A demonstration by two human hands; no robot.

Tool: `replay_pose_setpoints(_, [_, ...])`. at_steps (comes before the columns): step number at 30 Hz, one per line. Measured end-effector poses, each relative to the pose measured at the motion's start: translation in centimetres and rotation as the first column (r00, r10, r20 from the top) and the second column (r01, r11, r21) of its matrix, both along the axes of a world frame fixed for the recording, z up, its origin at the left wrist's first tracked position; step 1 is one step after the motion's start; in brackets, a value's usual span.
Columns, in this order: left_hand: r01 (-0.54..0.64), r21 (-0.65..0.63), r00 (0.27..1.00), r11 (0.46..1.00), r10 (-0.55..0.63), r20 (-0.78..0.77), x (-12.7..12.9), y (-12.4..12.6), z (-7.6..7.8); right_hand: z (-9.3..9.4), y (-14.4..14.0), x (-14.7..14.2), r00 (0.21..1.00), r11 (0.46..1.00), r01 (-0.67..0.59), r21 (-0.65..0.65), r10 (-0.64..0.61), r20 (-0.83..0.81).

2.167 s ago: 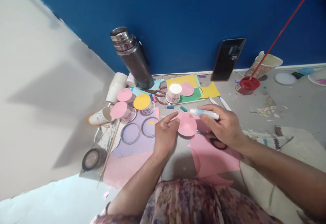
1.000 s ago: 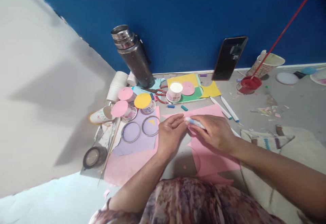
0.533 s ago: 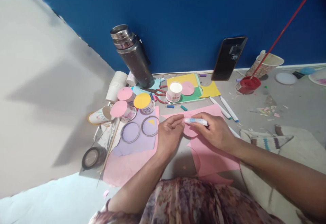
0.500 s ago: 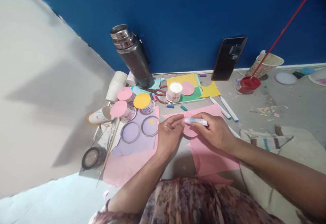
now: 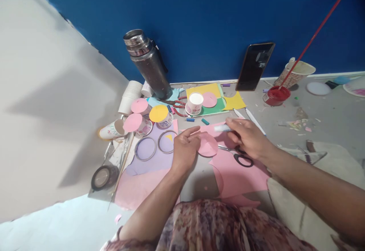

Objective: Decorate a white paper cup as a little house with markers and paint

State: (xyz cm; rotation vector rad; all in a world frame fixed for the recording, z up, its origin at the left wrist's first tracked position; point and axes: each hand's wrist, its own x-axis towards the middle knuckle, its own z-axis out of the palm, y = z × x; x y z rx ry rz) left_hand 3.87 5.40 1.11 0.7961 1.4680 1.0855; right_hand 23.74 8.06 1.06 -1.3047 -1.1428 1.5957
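My left hand (image 5: 185, 146) pinches the left edge of a pink paper circle (image 5: 208, 145) between thumb and fingers. In my right hand (image 5: 251, 139) is a white glue stick (image 5: 222, 128) with a blue-marked label, held above and to the right of the circle. Below that hand, black-handled scissors (image 5: 242, 159) lie on a pink sheet (image 5: 239, 180) that has round cut-outs. Behind the circle stands a small white paper cup (image 5: 194, 103), with another pink circle (image 5: 209, 99) beside it on yellow and green paper.
To the left are paper cups topped with pink and yellow discs (image 5: 159, 113), two rings (image 5: 145, 148) on purple paper and a tape roll (image 5: 102, 178). A steel flask (image 5: 149, 66) and a phone (image 5: 254, 68) stand by the blue wall. A red paint jar (image 5: 276, 96) holds a brush.
My right hand has lifted the glue stick off the pink circle and moved it up and right, uncovering the scissors. The circle has shifted slightly left with my left hand.
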Motion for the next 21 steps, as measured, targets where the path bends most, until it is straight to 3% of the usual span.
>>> replay_pose_setpoints(4, [0.022,-0.007,1.000,1.000,-0.023,-0.021,-0.4,0.2,-0.4,-1.1,1.1,0.6,0.989,0.990,0.135,0.050,-0.132,-0.060])
replay_pose_setpoints(8, [0.035,-0.014,0.999,0.999,-0.035,-0.028,-0.6,0.3,-0.7,-1.8,1.9,1.3,0.979,0.970,0.106,0.218,-0.140,0.148])
replay_pose_setpoints(10, [0.036,-0.013,0.999,0.999,-0.036,-0.022,-0.6,0.3,-0.7,-2.1,2.2,1.7,0.921,0.924,0.050,0.379,-0.190,0.341])
replay_pose_setpoints(13, [0.047,-0.017,0.999,0.999,-0.047,0.011,-0.4,0.2,-0.7,-2.8,2.6,2.4,0.760,0.802,-0.102,0.589,-0.319,0.566])
replay_pose_setpoints(16, [0.058,-0.023,0.997,0.998,-0.057,0.055,-0.2,0.0,-0.6,-3.7,3.0,2.9,0.639,0.707,-0.226,0.670,-0.412,0.650])
replay_pose_setpoints(21, [0.079,-0.004,0.990,0.997,-0.078,0.121,-0.1,-0.2,-0.4,-4.5,3.4,3.2,0.619,0.623,-0.319,0.714,-0.434,0.655])
